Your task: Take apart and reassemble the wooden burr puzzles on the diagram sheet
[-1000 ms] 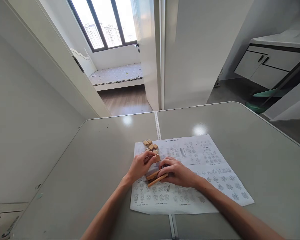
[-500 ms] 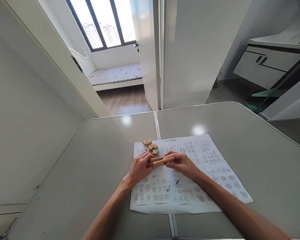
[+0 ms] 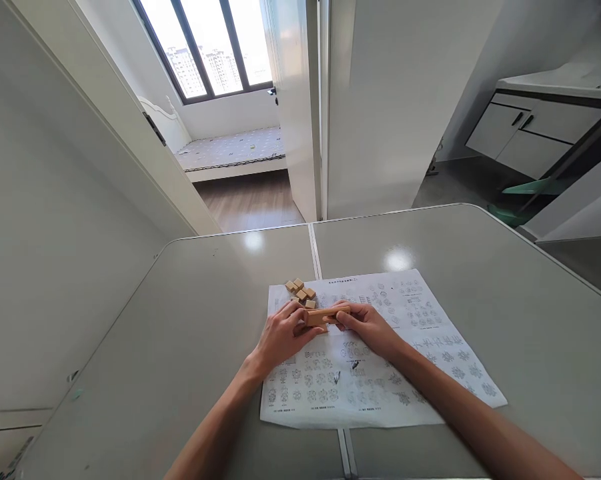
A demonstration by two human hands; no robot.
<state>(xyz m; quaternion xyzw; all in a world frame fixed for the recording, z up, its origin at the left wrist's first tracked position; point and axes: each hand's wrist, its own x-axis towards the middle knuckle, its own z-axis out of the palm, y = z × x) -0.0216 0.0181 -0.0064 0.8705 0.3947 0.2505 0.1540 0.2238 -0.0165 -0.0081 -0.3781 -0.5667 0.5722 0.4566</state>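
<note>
Wooden puzzle sticks (image 3: 323, 316) are held between my two hands just above a printed sheet (image 3: 375, 399). My left hand (image 3: 283, 330) has its fingers curled round their left end, which it partly hides. At the right end, my right hand (image 3: 367, 325) pinches a stick between thumb and fingers. The sticks overlap, and I cannot tell exactly how they fit together. Just beyond my left hand, several short wooden blocks (image 3: 301, 292) lie in a loose cluster on the sheet's upper left part.
The sheet, covered in small diagrams, lies on a pale grey table (image 3: 200, 333) with a seam (image 3: 314, 250) down its middle. Past the far edge are an open door (image 3: 295, 113), a bed (image 3: 235, 150) and a window. A white cabinet (image 3: 535, 127) stands at the right.
The sticks have turned in my hands, so a broader side of the front stick faces me. My right thumb has shifted onto its near side. The blocks and sheet have stayed put.
</note>
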